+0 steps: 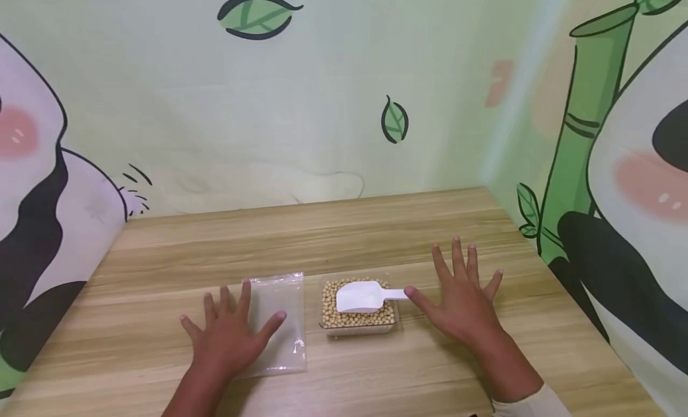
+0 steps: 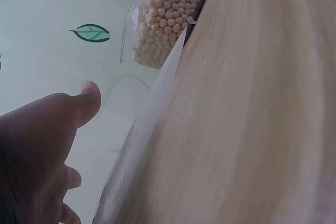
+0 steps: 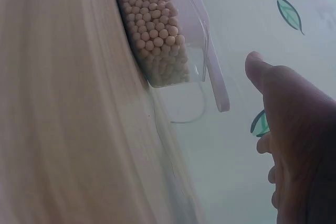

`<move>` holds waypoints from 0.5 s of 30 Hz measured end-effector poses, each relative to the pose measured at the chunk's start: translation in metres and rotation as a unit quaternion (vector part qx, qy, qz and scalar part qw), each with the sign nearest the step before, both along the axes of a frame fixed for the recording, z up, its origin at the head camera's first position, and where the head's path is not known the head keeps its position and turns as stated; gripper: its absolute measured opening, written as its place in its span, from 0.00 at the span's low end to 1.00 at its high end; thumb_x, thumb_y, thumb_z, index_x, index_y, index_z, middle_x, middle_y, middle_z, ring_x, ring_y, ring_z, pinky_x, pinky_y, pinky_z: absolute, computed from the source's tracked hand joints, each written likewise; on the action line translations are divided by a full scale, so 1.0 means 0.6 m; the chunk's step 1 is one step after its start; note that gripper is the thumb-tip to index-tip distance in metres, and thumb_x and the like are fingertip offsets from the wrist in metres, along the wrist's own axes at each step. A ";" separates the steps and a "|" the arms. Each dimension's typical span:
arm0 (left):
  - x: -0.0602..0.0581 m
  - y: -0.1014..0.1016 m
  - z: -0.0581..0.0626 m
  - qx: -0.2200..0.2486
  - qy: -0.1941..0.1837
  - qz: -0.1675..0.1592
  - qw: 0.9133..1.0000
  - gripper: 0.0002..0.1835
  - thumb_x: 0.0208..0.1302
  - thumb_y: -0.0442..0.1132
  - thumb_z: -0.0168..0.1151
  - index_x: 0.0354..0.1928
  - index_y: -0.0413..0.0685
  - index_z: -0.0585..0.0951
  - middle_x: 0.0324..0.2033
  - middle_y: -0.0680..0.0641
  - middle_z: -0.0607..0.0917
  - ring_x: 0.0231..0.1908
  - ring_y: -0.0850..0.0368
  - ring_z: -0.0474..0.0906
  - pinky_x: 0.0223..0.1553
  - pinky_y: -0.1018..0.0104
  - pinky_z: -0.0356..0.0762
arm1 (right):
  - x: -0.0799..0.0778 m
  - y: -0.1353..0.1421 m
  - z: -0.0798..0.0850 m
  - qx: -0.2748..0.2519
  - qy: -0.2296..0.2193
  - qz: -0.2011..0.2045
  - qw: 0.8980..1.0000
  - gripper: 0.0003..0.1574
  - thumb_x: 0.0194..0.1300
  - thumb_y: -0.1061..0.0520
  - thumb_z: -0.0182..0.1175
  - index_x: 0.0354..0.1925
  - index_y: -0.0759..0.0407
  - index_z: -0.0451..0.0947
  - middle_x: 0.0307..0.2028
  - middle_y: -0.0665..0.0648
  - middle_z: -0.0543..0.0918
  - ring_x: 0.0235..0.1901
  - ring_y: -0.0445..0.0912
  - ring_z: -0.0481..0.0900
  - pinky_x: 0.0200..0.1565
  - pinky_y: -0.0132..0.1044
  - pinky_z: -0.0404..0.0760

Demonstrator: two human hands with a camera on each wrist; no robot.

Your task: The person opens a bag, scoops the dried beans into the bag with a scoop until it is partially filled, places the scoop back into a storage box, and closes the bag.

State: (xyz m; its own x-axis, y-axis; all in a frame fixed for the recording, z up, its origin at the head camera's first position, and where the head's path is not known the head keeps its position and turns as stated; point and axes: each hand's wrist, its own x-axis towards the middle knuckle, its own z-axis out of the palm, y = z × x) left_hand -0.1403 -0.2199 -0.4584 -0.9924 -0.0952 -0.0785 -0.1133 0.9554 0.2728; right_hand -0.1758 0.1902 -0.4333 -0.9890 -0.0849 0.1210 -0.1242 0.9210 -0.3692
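A clear plastic box (image 1: 359,330) full of round beige soybeans (image 1: 329,306) stands on the table. On the beans lies a white scoop (image 1: 360,297), its handle jutting past the box's right rim. My left hand (image 1: 226,336) is spread over the left part of a flat, clear plastic bag (image 1: 285,339); whether it touches the bag I cannot tell. To the right of the box my right hand (image 1: 464,306) has its fingers spread, the thumb tip by the scoop handle (image 3: 218,85). In the right wrist view a gap shows between thumb and handle. Neither hand holds anything.
The wood-grain table (image 1: 301,238) runs back to a pale wall covering (image 1: 322,136) printed with pandas, leaves and bamboo. Side panels stand along the table's left and right edges. The bag lies just left of the box.
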 end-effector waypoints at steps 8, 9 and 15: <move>-0.001 0.007 -0.007 0.001 -0.002 -0.010 1.000 0.64 0.67 0.85 0.49 0.88 0.46 0.52 0.83 0.22 0.55 0.82 0.13 0.42 0.68 0.05 0.31 | 0.001 0.003 -0.002 0.008 -0.004 -0.001 1.000 0.66 0.73 0.17 0.50 0.90 0.51 0.44 0.89 0.67 0.34 0.86 0.73 0.28 0.68 0.92 0.29; -0.001 0.007 -0.007 0.000 -0.002 -0.011 1.000 0.64 0.67 0.84 0.51 0.88 0.45 0.53 0.82 0.22 0.55 0.82 0.13 0.42 0.68 0.05 0.31 | 0.001 0.003 -0.002 0.008 -0.004 -0.001 1.000 0.66 0.74 0.16 0.50 0.90 0.51 0.44 0.89 0.68 0.35 0.86 0.73 0.28 0.68 0.92 0.29; -0.002 0.007 -0.009 -0.008 -0.003 -0.016 1.000 0.61 0.68 0.80 0.57 0.87 0.44 0.55 0.82 0.22 0.58 0.81 0.12 0.46 0.68 0.05 0.36 | 0.001 0.001 0.000 0.001 -0.005 0.003 1.000 0.66 0.74 0.17 0.49 0.90 0.52 0.46 0.89 0.68 0.36 0.87 0.73 0.28 0.68 0.91 0.27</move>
